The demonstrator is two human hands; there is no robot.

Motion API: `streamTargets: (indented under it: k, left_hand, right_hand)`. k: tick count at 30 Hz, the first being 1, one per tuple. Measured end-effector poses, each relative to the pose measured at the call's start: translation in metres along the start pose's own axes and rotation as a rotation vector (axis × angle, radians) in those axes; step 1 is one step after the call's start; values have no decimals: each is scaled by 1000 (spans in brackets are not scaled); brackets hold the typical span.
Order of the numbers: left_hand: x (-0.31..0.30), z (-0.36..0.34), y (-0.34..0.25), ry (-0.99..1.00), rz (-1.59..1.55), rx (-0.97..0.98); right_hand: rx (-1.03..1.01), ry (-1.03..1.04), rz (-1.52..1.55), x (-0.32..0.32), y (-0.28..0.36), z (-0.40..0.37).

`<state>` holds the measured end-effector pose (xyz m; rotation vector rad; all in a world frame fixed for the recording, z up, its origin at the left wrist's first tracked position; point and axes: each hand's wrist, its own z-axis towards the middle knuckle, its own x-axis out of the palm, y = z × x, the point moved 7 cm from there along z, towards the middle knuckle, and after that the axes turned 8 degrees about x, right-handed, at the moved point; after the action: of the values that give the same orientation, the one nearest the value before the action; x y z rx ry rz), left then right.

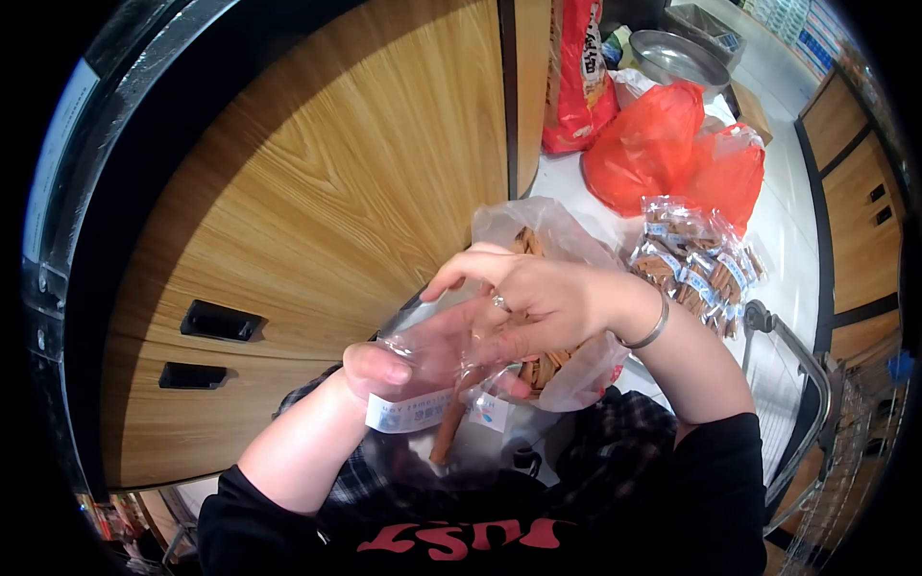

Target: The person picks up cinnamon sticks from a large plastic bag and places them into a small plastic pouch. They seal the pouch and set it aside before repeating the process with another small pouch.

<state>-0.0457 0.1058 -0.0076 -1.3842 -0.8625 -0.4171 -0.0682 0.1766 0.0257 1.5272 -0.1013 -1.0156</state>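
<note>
Packet of clear plastic with a white label (423,411) is gripped by the left hand (386,367); through it shows a slim brown stick (445,437), long axis pointing away from the nearer right hand (538,300). Its fingers bend over the packet; whether they pinch, I cannot tell.

Along the left, flat brown wood-grain cabinet doors (365,144). Near centre, small clear printed plastic bag (415,411) between left hand (370,370) and right hand (543,296), slim brown stick (448,430) apparently inside. Beneath the right hand, larger translucent plastic bag (588,386) around loose brown sticks (544,372). Right of that, heap of clear plastic packets (703,274) on white floor (569,182). Behind, red plastic bags (658,144); left of those, tall red sack (582,96); farther back, round grey metal pan (680,60).
</note>
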Motion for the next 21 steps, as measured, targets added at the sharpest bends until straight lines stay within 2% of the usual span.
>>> streamTargets:
  k: [1,3,4,6,7,8,10,11,12,13,14,15,17,21]
  left_hand:
    - [1,2,8,11,-24,-27]
    - [0,2,1,-21,58,58]
    - [9,3,-8,17,35,111]
    - [5,-4,-18,-36,65,138]
    - [1,-4,-19,-82,90,158]
    - [1,-4,-19,-41,71,184]
    - [-1,-7,-23,-34,75,192]
    - [-1,-9,-25,-48,77,226]
    - [0,-9,-26,-26,70,244]
    - [2,-11,-27,-26,78,240]
    - [2,-11,-25,-42,93,232]
    - [2,-11,-24,-58,112,223]
    - [4,-11,-25,-41,113,236]
    - [3,-11,-28,6,173,278]
  right_hand:
    - [29,-16,19,3,-4,-6]
    - [28,56,70,6,-5,-2]
    - [58,-49,457,-5,-19,-6]
    - [-43,-240,546,-25,-26,-10]
    - [136,-495,845,-48,-66,-20]
    - [150,-553,828,-47,-77,-26]
    - [784,-333,191,-19,-149,-46]
    - [668,-366,249,-15,-159,-47]
    - [846,-92,109,6,-160,-53]
    - [998,57,-264,52,-205,-72]
    - [1060,15,-185,56,-215,-76]
    - [958,124,-276,92,-251,-84]
    - [1121,310,-343,126,-255,-105]
    - [1205,376,-443,145,-273,-118]
